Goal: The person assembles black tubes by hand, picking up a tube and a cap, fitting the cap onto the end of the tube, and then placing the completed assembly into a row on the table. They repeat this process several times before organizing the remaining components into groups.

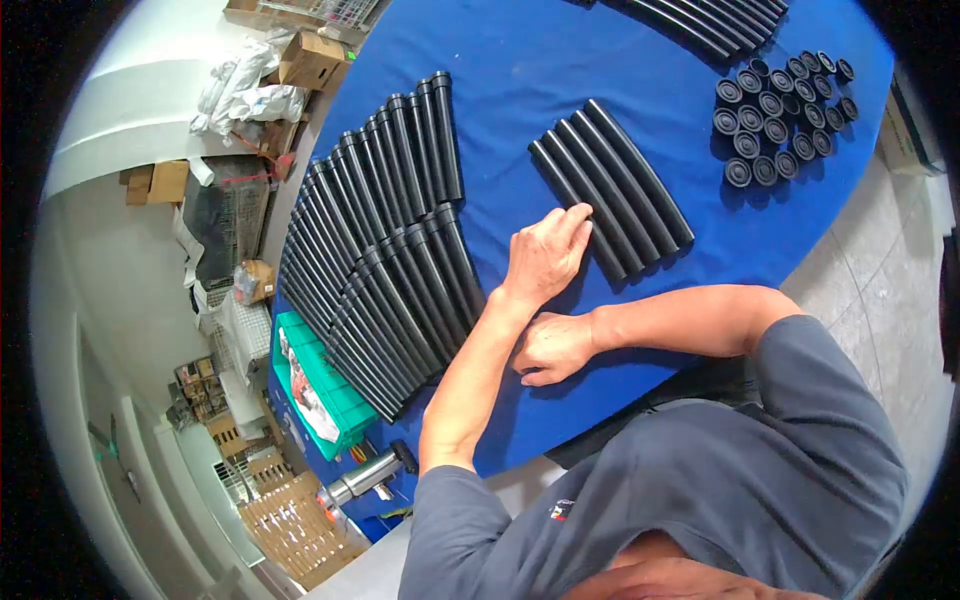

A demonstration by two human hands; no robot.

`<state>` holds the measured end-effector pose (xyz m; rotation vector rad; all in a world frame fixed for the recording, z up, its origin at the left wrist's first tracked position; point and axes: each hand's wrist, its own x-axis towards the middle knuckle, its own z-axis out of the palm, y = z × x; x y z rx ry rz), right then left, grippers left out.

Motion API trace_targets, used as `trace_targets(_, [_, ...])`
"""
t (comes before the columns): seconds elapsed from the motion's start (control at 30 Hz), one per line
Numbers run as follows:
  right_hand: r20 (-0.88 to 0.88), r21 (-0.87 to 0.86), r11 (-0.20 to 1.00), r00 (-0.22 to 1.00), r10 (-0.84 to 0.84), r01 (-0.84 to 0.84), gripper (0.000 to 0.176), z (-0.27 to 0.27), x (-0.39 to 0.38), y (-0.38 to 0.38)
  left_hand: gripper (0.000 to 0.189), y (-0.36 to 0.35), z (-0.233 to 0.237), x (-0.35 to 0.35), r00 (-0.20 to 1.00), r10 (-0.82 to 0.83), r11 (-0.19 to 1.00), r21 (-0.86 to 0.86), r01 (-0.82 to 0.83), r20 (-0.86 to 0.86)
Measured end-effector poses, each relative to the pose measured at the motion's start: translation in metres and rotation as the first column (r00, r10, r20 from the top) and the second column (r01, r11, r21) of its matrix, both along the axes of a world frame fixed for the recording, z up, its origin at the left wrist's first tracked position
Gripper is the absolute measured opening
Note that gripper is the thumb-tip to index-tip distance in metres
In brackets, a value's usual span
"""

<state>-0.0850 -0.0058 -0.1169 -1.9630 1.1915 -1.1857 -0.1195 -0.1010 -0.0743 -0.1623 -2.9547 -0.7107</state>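
My left hand (548, 256) is over the near side of a row of several short black tubes (625, 190) lying side by side on the blue cloth. Its fingers are bent, and the fingertips touch the leftmost tube. Just below it, my right hand (556, 348) rests on the cloth, loosely closed with the fingers curled under; nothing shows in it. To the left of both hands lie two overlapping rows of black tubes with collared ends (375, 190), fanned out in the view. My left forearm passes beside the lower row.
Round black caps (768, 130) lie grouped at the right. More black tubes (710, 25) are at the far edge. A green bin (325, 385) and a silver cylindrical tool (368, 475) are at the left edge of the blue-covered table (500, 60). Cardboard boxes (312, 60) stand beyond.
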Motion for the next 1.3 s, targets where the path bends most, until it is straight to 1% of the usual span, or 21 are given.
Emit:
trace_targets(0.1, [-0.02, -0.052, 0.999, 1.0, -0.005, 0.004, 0.03, -0.005, 0.004, -0.002, 0.022, -0.002, 0.001, 0.001, 0.998, 0.069, 0.996, 0.064, -0.069, 0.001])
trace_targets(0.17, [-0.069, -0.031, 1.0, 0.998, -0.007, 0.005, 0.03, -0.001, 0.003, 0.001, 0.025, -0.003, 0.009, 0.005, 0.977, 0.148, 0.985, 0.062, -0.159, 0.154])
trace_targets(0.2, [-0.1, -0.068, 0.998, 0.995, -0.014, 0.007, 0.03, 0.0, 0.003, 0.003, 0.026, -0.004, 0.012, 0.007, 0.955, 0.185, 0.977, 0.057, -0.203, 0.232])
trace_targets(0.23, [-0.127, -0.106, 0.994, 0.992, -0.018, 0.004, 0.03, 0.0, 0.005, 0.005, 0.032, -0.007, 0.009, 0.008, 0.945, 0.194, 0.975, 0.053, -0.215, 0.261])
trace_targets(0.33, [-0.234, -0.194, 0.98, 0.972, -0.003, -0.043, 0.028, -0.001, 0.008, 0.01, 0.037, -0.011, 0.009, 0.012, 0.904, 0.262, 0.958, 0.025, -0.287, 0.337])
trace_targets(0.43, [-0.299, -0.29, 0.951, 0.954, 0.021, -0.111, 0.026, -0.005, 0.017, 0.008, 0.039, -0.01, -0.006, 0.025, 0.927, 0.313, 0.945, 0.026, -0.325, 0.208])
trace_targets(0.47, [-0.315, -0.306, 0.945, 0.949, 0.016, -0.117, 0.026, -0.008, 0.018, 0.01, 0.036, -0.011, -0.011, 0.025, 0.924, 0.325, 0.943, 0.013, -0.334, 0.203])
trace_targets(0.53, [-0.274, -0.465, 0.879, 0.961, -0.032, -0.103, 0.026, -0.002, 0.025, 0.016, 0.036, -0.002, -0.008, 0.026, 0.899, 0.384, 0.922, -0.04, -0.385, 0.211])
trace_targets(0.6, [-0.222, -0.586, 0.808, 0.972, -0.083, -0.065, 0.022, 0.01, 0.032, 0.027, 0.031, 0.0, -0.014, 0.03, 0.908, 0.4, 0.915, -0.005, -0.403, 0.122])
trace_targets(0.67, [-0.154, -0.601, 0.792, 0.956, -0.248, 0.108, 0.019, 0.028, 0.017, 0.053, 0.026, 0.0, -0.033, 0.035, 0.908, 0.4, 0.916, 0.028, -0.4, -0.127])
trace_targets(0.7, [-0.118, -0.604, 0.775, 0.94, -0.32, 0.188, 0.019, 0.041, 0.009, 0.067, 0.024, 0.008, -0.029, 0.036, 0.889, 0.43, 0.902, 0.042, -0.429, -0.16])
trace_targets(0.73, [-0.069, -0.588, 0.729, 0.876, -0.478, 0.352, 0.017, 0.049, -0.009, 0.085, 0.023, 0.01, -0.03, 0.037, 0.876, 0.44, 0.897, 0.041, -0.44, -0.197])
trace_targets(0.77, [-0.299, -0.52, 0.728, 0.703, -0.645, 0.447, 0.014, 0.062, -0.034, 0.11, 0.023, 0.011, -0.035, 0.038, 0.868, 0.441, 0.896, 0.054, -0.441, -0.228])
trace_targets(0.8, [-0.125, -0.472, 0.601, 0.626, -0.77, 0.645, 0.014, 0.061, -0.054, 0.123, 0.022, 0.01, -0.039, 0.038, 0.859, 0.442, 0.895, 0.065, -0.441, -0.259])
trace_targets(0.83, [-0.229, -0.482, 0.521, 0.473, -0.851, 0.704, 0.021, 0.066, -0.082, 0.14, 0.022, 0.011, -0.038, 0.038, 0.859, 0.449, 0.892, 0.065, -0.447, -0.245])
trace_targets(0.87, [-0.359, -0.468, 0.465, 0.319, -0.877, 0.752, 0.038, 0.071, -0.105, 0.163, 0.022, 0.01, -0.038, 0.038, 0.855, 0.418, 0.905, 0.059, -0.421, -0.308])
trace_targets(0.93, [-0.625, -0.419, 0.325, -0.01, -0.78, 0.848, 0.055, 0.075, -0.132, 0.198, 0.022, 0.01, -0.039, 0.038, 0.852, 0.445, 0.893, 0.071, -0.444, -0.275])
trace_targets(1.0, [-0.74, -0.304, 0.294, -0.03, -0.672, 0.906, 0.063, 0.074, -0.154, 0.223, 0.022, 0.009, -0.041, 0.039, 0.85, 0.464, 0.884, 0.067, -0.463, -0.248])
trace_targets(1.1, [-0.81, -0.248, 0.357, 0.01, -0.587, 0.901, 0.059, 0.059, -0.171, 0.24, 0.023, 0.007, -0.044, 0.04, 0.845, 0.478, 0.875, 0.054, -0.48, -0.237])
trace_targets(1.2, [-0.827, -0.231, 0.377, 0.024, -0.562, 0.897, 0.051, 0.055, -0.172, 0.239, 0.024, 0.007, -0.043, 0.04, 0.839, 0.479, 0.874, 0.055, -0.482, -0.256])
trace_targets(1.3, [-0.764, -0.3, 0.4, 0.033, -0.644, 0.866, 0.046, 0.06, -0.161, 0.231, 0.025, 0.007, -0.04, 0.043, 0.844, 0.476, 0.877, 0.059, -0.478, -0.247])
